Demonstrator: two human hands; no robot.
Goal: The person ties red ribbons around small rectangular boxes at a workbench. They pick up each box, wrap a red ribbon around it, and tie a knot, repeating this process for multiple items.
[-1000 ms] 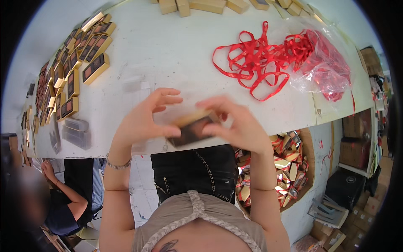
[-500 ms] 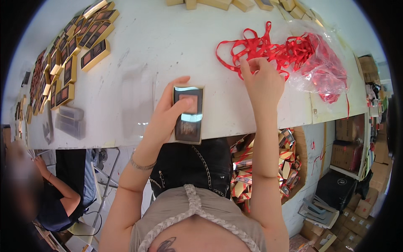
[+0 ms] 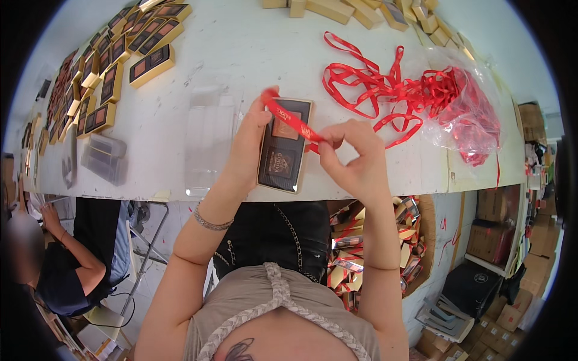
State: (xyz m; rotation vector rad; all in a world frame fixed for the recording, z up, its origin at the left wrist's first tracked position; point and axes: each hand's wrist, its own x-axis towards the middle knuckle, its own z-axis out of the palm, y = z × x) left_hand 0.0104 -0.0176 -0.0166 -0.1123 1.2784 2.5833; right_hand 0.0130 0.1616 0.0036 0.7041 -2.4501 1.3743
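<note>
A flat gift box (image 3: pixel 280 162) with gold edges and a dark windowed top lies upright in front of me at the table's near side. Gripping its left side is my left hand (image 3: pixel 248 147), closed, with a red ribbon end pinned near its fingertips. The printed red ribbon (image 3: pixel 295 123) runs slantwise over the upper part of the box. Its other end is pinched between the thumb and finger of my right hand (image 3: pixel 356 157), just right of the box. From there the strand trails toward the tangled ribbon pile (image 3: pixel 367 81). The underside of the box is hidden.
Many similar boxes (image 3: pixel 150 65) are heaped at the far left, beside clear plastic sleeves (image 3: pixel 103 159). Gold boxes (image 3: pixel 331 8) line the far edge. A plastic bag (image 3: pixel 472 120) holds more ribbon at right. Below the table stands a carton (image 3: pixel 428 253) of ribboned boxes. A person (image 3: pixel 66 271) sits at left.
My right hand has drawn a ribbon from the pile leftward to the box. The ribbon now crosses the box top, and my left thumb has moved off the window to the ribbon end.
</note>
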